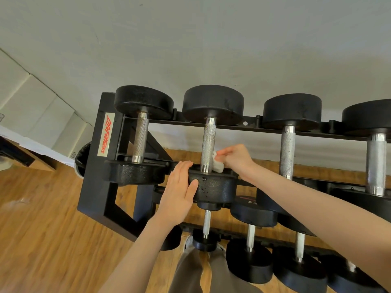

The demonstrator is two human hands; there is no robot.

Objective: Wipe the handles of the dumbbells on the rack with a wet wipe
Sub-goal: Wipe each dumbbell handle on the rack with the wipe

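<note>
At the bottom middle of the frame, nearest the camera, are the person's trousers (203, 273), with two bare forearms reaching up from there toward the rack (101, 166). The left hand (179, 187) lies with fingers straight and flat against the near black head of the second dumbbell (213, 187) from the left on the top row, steadying it and holding nothing. The right hand (234, 157) pinches a small white wet wipe (216, 163) and presses it to the right side of that dumbbell's handle (208, 144), low down near the near head. The handle's long axis runs up and down the frame, away from the person, so the unwiped length seems to lie above the wipe, toward the far head. The right hand is the nearer one to that stretch; a slide upward along the bar looks like the likely next move. Other handles stand to the left and right.
</note>
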